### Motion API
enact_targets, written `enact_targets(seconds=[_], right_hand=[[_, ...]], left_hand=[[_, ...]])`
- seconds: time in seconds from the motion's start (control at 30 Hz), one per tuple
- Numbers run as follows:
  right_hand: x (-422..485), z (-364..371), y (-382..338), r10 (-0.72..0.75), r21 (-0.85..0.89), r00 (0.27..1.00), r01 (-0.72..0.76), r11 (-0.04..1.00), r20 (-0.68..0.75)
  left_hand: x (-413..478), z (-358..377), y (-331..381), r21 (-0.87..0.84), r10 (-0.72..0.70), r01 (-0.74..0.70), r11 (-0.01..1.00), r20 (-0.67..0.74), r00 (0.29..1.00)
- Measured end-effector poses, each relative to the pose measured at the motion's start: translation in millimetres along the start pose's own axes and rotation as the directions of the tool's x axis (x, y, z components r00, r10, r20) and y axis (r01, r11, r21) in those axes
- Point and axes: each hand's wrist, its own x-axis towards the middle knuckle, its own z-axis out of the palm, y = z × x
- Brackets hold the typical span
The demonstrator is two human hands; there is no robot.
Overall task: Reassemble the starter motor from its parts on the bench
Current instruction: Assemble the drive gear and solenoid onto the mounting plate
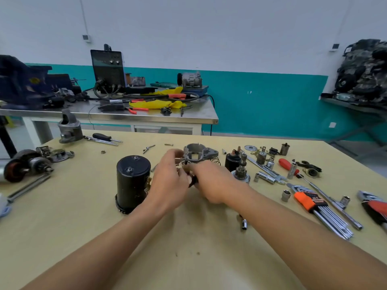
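We log: small dark part (192, 181), pinched by our right hand (210, 183); left hand (169, 177) close alongside, grip unclear; grey housing (198, 154) just beyond.

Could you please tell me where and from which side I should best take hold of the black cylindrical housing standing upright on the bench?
Probably wrap a hand round the smooth side wall of the black housing, about mid-height, coming from the side away from the working hands. It stands upright, two studs stick up from its top, and the left hand crowds its other side.
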Motion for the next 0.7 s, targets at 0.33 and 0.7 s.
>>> enact_targets(seconds=[0.33, 0.7], right_hand=[[-12, -2, 5, 0.269, 0.521, 0.849, 0.008, 0.854, -0.455], [-11, 1, 3, 0.518, 0.997, 0.854, 0.013, 0.070, -0.047]], left_hand=[[39, 34, -29, -0.129, -0.358, 0.341, 0.931, -0.147, 0.922], [39, 38, -33, 0.088, -0.233, 0.242, 0.966, -0.098, 0.968]])
